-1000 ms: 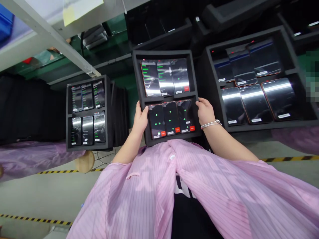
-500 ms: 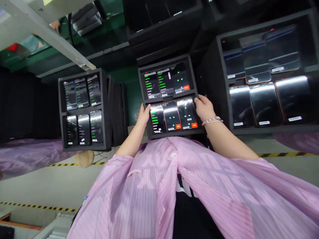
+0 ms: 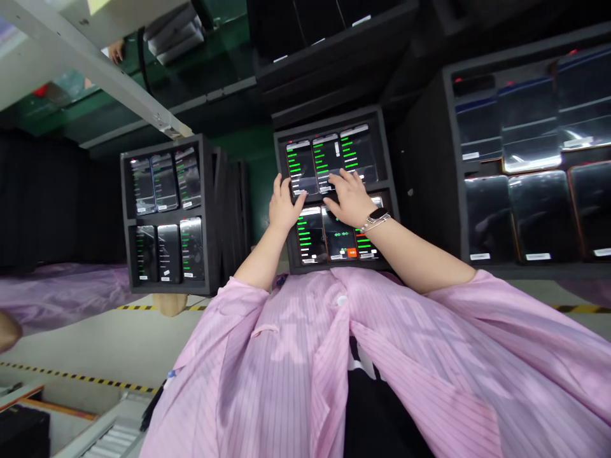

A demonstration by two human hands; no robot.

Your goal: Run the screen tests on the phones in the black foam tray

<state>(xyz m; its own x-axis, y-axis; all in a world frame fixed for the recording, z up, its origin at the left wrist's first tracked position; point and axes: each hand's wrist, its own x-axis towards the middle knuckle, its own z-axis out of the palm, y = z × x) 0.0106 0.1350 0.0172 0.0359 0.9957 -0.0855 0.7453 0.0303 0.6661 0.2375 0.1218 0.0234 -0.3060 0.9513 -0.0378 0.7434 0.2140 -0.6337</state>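
Note:
A black tray (image 3: 387, 159) in front of me holds two rows of phones with lit screens. My left hand (image 3: 285, 207), fingers apart, rests over the tray's left edge beside the upper left phone (image 3: 300, 162). Over the middle of the tray is my right hand (image 3: 352, 198), spread and holding nothing, its fingertips at the lower part of the upper middle phone (image 3: 324, 152) and upper right phone (image 3: 356, 149). Below it, the lower middle phone (image 3: 340, 238) shows green marks and an orange button. The lower right phone (image 3: 370, 248) is partly hidden by my right wrist.
To the left, another black tray (image 3: 209, 216) holds phones, with dark trays (image 3: 233, 203) stacked beside it. A larger tray (image 3: 456, 152) of phones stands at the right. A grey metal bar (image 3: 114, 76) crosses the upper left. Another person's sleeve (image 3: 71, 296) shows at far left.
Both hands have left the tray's sides; my right hand moved left over the phones, my left hand slightly up. The upper right and lower right screens now show green lists. The view has shifted slightly.

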